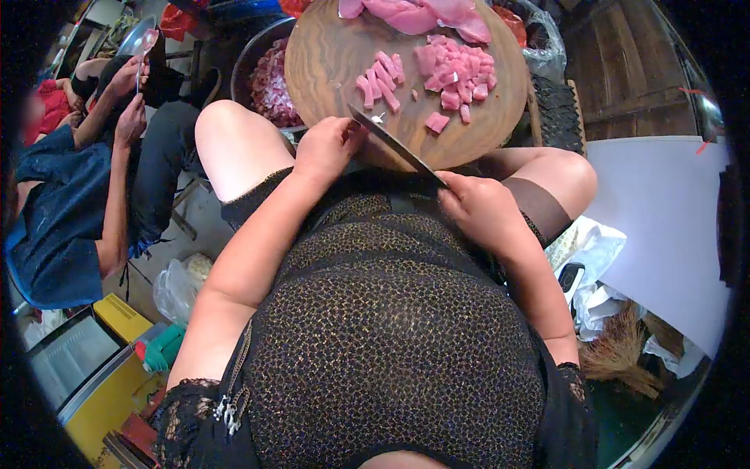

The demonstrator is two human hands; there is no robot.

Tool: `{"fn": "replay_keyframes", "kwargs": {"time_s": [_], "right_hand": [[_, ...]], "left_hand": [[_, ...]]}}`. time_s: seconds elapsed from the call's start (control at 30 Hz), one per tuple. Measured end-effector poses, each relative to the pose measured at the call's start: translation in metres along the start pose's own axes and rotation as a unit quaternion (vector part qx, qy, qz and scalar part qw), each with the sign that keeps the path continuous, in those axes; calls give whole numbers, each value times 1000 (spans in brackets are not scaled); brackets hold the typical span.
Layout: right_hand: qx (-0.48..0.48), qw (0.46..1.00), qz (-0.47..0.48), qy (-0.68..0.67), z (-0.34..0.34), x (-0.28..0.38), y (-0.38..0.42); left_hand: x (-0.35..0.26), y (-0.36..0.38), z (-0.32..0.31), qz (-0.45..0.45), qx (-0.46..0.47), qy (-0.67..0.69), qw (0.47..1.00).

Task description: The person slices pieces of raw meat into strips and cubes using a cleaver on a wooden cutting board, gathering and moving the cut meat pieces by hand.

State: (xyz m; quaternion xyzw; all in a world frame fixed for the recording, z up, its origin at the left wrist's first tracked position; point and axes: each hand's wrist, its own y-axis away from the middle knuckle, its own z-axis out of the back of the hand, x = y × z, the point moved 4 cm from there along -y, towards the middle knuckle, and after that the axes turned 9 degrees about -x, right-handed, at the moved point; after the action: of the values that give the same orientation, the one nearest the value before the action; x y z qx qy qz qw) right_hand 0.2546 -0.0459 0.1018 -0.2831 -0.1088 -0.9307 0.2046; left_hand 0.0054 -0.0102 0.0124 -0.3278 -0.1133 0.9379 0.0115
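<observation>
My right hand (480,207) is wrapped round the handle of a long knife (394,147), whose blade points up and left over the near edge of a round wooden cutting board (320,59). Close to the blade's tip, my left hand (326,148) has its fingers curled together; what they hold, if anything, is hidden. On the board lie a few strips of pink raw meat (380,80) and, to their right, a pile of diced meat (461,70). A larger slab of meat (422,14) rests at the far edge. A small white bit (378,118) lies near the blade.
A metal bowl of cut meat (273,86) stands left of the board. At the left, another person (70,211) sits holding a thin object in both hands. A white panel (656,227), plastic bags (594,250) and a straw broom (625,352) are at the right.
</observation>
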Motion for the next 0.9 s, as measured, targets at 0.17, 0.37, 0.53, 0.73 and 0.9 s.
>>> {"fn": "replay_keyframes", "kwargs": {"time_s": [0.17,0.37,0.53,0.73,0.9], "right_hand": [[-24,998,41,32,-8,12,-9],[10,999,23,28,-12,5,-28],[34,997,-39,-60,26,-46,0],[-113,967,-180,-140,55,-53,20],[-29,985,-91,-146,45,-44,25]], "left_hand": [[3,-2,-4,32,57,-18,998],[6,-8,-10,14,48,-48,998],[-11,-23,-15,49,193,-28,980],[-47,-55,-33,-75,91,151,981],[-2,-90,-18,-171,-6,6,985]]}}
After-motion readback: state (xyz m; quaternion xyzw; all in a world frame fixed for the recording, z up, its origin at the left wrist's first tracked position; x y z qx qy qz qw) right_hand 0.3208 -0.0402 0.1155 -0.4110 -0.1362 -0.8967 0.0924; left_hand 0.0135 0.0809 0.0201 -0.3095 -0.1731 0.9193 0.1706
